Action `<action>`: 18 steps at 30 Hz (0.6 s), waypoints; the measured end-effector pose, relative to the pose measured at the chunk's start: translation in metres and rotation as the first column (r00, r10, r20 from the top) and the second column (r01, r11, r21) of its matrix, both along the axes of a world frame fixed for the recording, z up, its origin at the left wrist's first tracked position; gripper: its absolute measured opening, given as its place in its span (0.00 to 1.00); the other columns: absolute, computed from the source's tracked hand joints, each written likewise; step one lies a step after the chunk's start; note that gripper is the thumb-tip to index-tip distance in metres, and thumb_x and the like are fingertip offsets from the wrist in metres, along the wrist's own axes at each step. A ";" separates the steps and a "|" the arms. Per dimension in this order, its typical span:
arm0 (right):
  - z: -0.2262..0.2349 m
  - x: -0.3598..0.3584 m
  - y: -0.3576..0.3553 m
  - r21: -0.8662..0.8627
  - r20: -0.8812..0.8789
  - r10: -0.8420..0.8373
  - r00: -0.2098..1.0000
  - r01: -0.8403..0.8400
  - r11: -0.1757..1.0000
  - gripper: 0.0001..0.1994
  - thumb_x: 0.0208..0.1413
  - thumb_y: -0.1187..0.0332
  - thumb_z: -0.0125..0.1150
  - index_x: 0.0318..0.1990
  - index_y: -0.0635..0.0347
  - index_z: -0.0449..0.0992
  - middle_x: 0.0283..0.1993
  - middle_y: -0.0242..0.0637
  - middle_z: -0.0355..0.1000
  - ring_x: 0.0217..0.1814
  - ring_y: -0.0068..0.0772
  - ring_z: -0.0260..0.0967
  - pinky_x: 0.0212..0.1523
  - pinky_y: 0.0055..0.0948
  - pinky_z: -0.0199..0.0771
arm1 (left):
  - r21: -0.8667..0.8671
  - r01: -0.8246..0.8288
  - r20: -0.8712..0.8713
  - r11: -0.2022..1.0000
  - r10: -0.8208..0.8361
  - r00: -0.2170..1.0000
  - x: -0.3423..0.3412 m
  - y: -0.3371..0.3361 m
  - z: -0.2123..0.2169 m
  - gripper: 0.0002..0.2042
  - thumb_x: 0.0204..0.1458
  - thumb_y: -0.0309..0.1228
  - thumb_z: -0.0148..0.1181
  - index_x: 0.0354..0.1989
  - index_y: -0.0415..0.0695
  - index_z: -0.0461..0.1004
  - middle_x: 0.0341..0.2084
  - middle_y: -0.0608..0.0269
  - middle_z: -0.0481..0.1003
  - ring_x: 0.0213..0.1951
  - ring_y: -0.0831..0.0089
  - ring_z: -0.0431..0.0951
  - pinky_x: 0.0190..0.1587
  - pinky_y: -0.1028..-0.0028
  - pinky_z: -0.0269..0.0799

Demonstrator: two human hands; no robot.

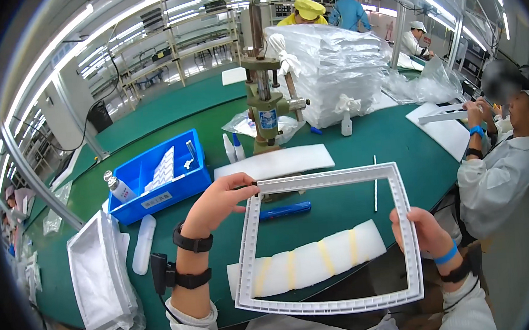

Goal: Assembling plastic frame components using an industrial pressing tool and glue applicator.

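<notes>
1. White rectangular frame (330, 307) nearest the camera, centre to lower centre of view, apparently raised over green bench (341, 207).
2. Long axis left-right across view; far long bar toward the press (266, 113), upper centre.
3. Left hand (215, 202): pinching far-left corner, thumb against fingers. Right hand (425, 230): gripping right bar, upper half. Both in contact with the part; left closer to the press.
4. Foam pad (308, 266) with yellow strips, lower centre: visible through the opening, left end poking out past left bar, right end angled upward in view.
5. Blue tool (286, 210) also visible through the opening, upper left of it.
6. Hidden: some right fingers behind bar, frame underside, press foot behind foam slab (276, 162). Dark bit (254, 183) at left fingertips: too small to identify. Frame-to-pad gap: can't tell.
</notes>
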State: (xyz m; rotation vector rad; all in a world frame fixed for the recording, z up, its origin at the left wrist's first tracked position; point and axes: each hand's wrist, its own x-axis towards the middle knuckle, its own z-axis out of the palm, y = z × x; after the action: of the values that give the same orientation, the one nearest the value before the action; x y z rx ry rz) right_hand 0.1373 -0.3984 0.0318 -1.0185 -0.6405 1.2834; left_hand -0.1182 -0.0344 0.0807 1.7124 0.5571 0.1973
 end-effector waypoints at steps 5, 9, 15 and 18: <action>-0.013 0.036 0.058 0.063 0.042 0.154 0.987 -0.157 0.986 0.18 0.64 0.57 0.45 0.46 0.64 0.71 0.23 0.47 0.72 0.11 0.28 0.61 0.12 0.23 0.61 | 0.088 -0.142 0.012 0.986 0.142 0.990 -0.006 0.012 -0.004 0.11 0.57 0.37 0.61 0.41 0.44 0.76 0.37 0.68 0.74 0.42 0.78 0.72 0.44 0.72 0.70; -0.012 0.051 0.095 -0.019 -0.039 0.183 0.982 -0.184 0.983 0.20 0.65 0.56 0.43 0.51 0.64 0.69 0.26 0.43 0.71 0.20 0.28 0.67 0.22 0.25 0.70 | 0.248 -0.256 0.174 0.934 0.217 0.961 -0.003 0.022 -0.018 0.11 0.55 0.35 0.62 0.36 0.40 0.76 0.23 0.69 0.72 0.25 0.82 0.65 0.27 0.78 0.60; -0.023 0.047 0.124 -0.172 0.093 0.102 0.990 -0.085 0.981 0.23 0.66 0.55 0.42 0.60 0.63 0.65 0.29 0.39 0.73 0.24 0.28 0.70 0.31 0.30 0.78 | 0.368 -0.322 0.150 0.872 0.287 0.946 -0.003 0.036 -0.034 0.12 0.53 0.35 0.62 0.36 0.37 0.76 0.19 0.63 0.67 0.23 0.76 0.64 0.26 0.72 0.61; -0.021 0.040 0.115 -0.356 0.327 -0.006 0.945 0.129 0.925 0.22 0.65 0.55 0.48 0.58 0.60 0.68 0.36 0.42 0.77 0.31 0.26 0.73 0.37 0.28 0.75 | 0.374 -0.344 0.158 0.861 0.306 0.939 0.001 0.038 -0.036 0.12 0.53 0.35 0.62 0.37 0.37 0.76 0.22 0.63 0.71 0.26 0.77 0.67 0.30 0.74 0.63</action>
State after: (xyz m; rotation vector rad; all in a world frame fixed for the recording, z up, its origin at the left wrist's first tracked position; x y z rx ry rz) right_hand 0.1771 -0.2836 0.0103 -1.5766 -0.6090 1.2124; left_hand -0.1170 0.0041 0.0443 1.9777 0.7762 0.6711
